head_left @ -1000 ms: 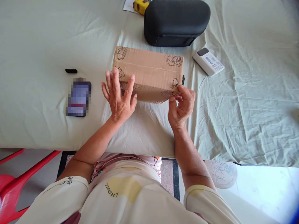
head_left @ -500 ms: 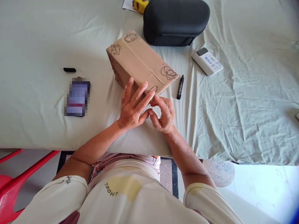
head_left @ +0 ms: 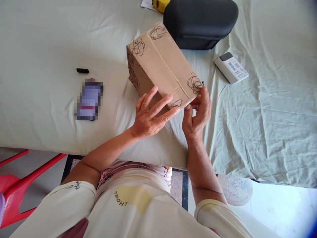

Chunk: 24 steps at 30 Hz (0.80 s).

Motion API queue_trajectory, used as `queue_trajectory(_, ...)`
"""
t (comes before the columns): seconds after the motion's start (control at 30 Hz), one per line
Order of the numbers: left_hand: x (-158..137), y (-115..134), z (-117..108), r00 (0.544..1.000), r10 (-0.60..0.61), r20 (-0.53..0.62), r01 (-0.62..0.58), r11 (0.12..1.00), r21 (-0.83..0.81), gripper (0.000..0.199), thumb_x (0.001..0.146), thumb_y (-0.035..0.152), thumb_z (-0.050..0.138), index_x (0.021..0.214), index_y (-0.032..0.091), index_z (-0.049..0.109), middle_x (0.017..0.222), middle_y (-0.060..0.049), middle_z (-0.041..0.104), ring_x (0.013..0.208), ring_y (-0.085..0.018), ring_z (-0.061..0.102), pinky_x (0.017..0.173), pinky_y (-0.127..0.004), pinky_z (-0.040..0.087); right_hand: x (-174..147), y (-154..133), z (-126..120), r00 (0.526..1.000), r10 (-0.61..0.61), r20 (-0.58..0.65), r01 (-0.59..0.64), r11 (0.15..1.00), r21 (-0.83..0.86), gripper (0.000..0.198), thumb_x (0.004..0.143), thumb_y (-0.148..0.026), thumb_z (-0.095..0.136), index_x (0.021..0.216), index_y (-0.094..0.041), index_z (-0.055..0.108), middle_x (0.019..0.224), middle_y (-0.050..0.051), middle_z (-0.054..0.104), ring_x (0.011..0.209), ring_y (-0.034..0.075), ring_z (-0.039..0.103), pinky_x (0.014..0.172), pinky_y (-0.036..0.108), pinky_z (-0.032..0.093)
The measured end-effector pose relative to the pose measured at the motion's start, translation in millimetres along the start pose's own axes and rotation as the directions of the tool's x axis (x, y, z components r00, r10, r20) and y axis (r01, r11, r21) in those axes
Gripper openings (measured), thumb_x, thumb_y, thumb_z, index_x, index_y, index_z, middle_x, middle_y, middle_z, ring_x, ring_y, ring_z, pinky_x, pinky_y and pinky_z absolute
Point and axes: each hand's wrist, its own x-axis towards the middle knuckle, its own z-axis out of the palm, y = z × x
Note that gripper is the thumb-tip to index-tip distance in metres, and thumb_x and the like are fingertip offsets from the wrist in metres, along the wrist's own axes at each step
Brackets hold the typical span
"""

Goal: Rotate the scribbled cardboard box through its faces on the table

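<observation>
Person tilting cardboard box (head_left: 160, 62) above sheet-covered table (head_left: 44, 39). Left hand (head_left: 148, 117) pressing spread fingers against box's near side; right hand (head_left: 198, 114) pinching near corner. Black case (head_left: 200, 21) lying behind.

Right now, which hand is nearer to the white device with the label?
The right hand. It holds the box corner, on the side toward the white device; the left hand is farther, across the box.

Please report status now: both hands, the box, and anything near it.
Left hand flat on cardboard box, no grip. Right hand pinching its near corner. Box tilted on sheet. Black case just behind.
</observation>
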Motion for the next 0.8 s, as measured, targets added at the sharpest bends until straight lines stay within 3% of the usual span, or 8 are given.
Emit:
queue_trajectory(0.1, 0.0, 2.0, 0.1, 1.0, -0.021, 0.015, 0.021, 1.0, 0.005, 0.04, 0.105, 0.051, 0.043, 0.142, 0.049, 0.059, 0.157, 0.009, 0.06, 0.167, -0.029, 0.029, 0.133, -0.056, 0.036, 0.5, -2.2, 0.8, 0.999, -0.028, 0.036, 0.025, 0.997, 0.079, 0.083, 0.098, -0.081, 0.047, 0.167, -0.038, 0.03, 0.127, 0.009, 0.066, 0.105, 0.025, 0.071, 0.084, 0.044, 0.063)
queue_trajectory(0.2, 0.5, 1.7, 0.8, 0.999, -0.016, -0.038, 0.016, 1.0, 0.005, 0.043, 0.104, 0.047, 0.046, 0.146, 0.05, 0.056, 0.16, 0.008, 0.058, 0.167, -0.032, 0.03, 0.132, -0.061, 0.036, -2.5, -10.7, 7.0, 0.991, -0.005, 0.131, -0.007, 0.996, 0.092, 0.096, 0.091, -0.09, 0.046, 0.168, -0.036, 0.027, 0.149, 0.014, 0.058, 0.119, 0.03, 0.069, 0.091, 0.047, 0.062)
queue_trajectory(0.37, 1.0, 3.2, 3.0, 0.995, 0.029, -0.099, -0.025, 0.999, 0.044, 0.049, 0.104, 0.044, 0.048, 0.152, 0.052, 0.049, 0.164, 0.009, 0.054, 0.165, -0.033, 0.034, 0.128, -0.061, 0.038, -5.5, -19.3, 15.4, 0.988, 0.05, 0.145, -0.055, 0.998, 0.035, 0.088, 0.095, -0.084, 0.049, 0.165, -0.033, 0.032, 0.161, 0.018, 0.048, 0.13, 0.035, 0.065, 0.091, 0.051, 0.062)
queue_trajectory(0.57, 1.4, -8.6, -1.9, 0.966, 0.187, -0.179, -0.176, 0.981, 0.078, 0.045, 0.106, 0.04, 0.045, 0.151, 0.042, 0.05, 0.158, 0.002, 0.062, 0.148, -0.024, 0.057, 0.122, -0.047, 0.043, -4.1, -5.9, 13.4, 0.996, 0.065, 0.069, -0.066, 0.997, 0.025, 0.066, 0.104, -0.066, 0.049, 0.161, -0.034, 0.04, 0.15, 0.014, 0.062, 0.119, 0.028, 0.072, 0.092, 0.046, 0.063)
queue_trajectory(0.67, 6.3, -26.1, -18.2, 0.949, 0.091, -0.302, -0.068, 0.994, 0.086, 0.043, 0.108, 0.053, 0.041, 0.143, 0.033, 0.055, 0.144, -0.008, 0.069, 0.139, -0.027, 0.063, 0.121, -0.05, 0.045, -5.0, 2.3, 14.4, 0.991, 0.114, 0.064, -0.115, 0.993, 0.017, 0.059, 0.105, -0.062, 0.05, 0.156, -0.032, 0.048, 0.137, 0.011, 0.07, 0.108, 0.023, 0.074, 0.091, 0.043, 0.064)
queue_trajectory(0.73, 11.0, -43.2, -28.5, 0.87, -0.094, -0.484, 0.111, 0.994, 0.006, 0.051, 0.107, 0.062, 0.043, 0.146, 0.03, 0.049, 0.141, -0.011, 0.066, 0.137, -0.028, 0.062, 0.121, -0.053, 0.046, -5.3, 5.8, 15.7, 0.988, 0.133, 0.073, -0.135, 0.991, 0.022, 0.057, 0.104, -0.063, 0.053, 0.149, -0.028, 0.055, 0.128, 0.011, 0.073, 0.103, 0.022, 0.075, 0.089, 0.04, 0.064)
queue_trajectory(0.8, 15.0, -64.5, -32.0, 0.788, -0.307, -0.534, 0.245, 0.952, -0.185, 0.06, 0.106, 0.069, 0.042, 0.153, 0.033, 0.039, 0.146, -0.011, 0.061, 0.139, -0.028, 0.06, 0.119, -0.053, 0.048, -5.2, 7.3, 16.8, 0.984, 0.153, 0.089, -0.156, 0.988, 0.021, 0.054, 0.104, -0.063, 0.052, 0.143, -0.026, 0.06, 0.12, 0.009, 0.074, 0.099, 0.021, 0.075, 0.088, 0.04, 0.064)
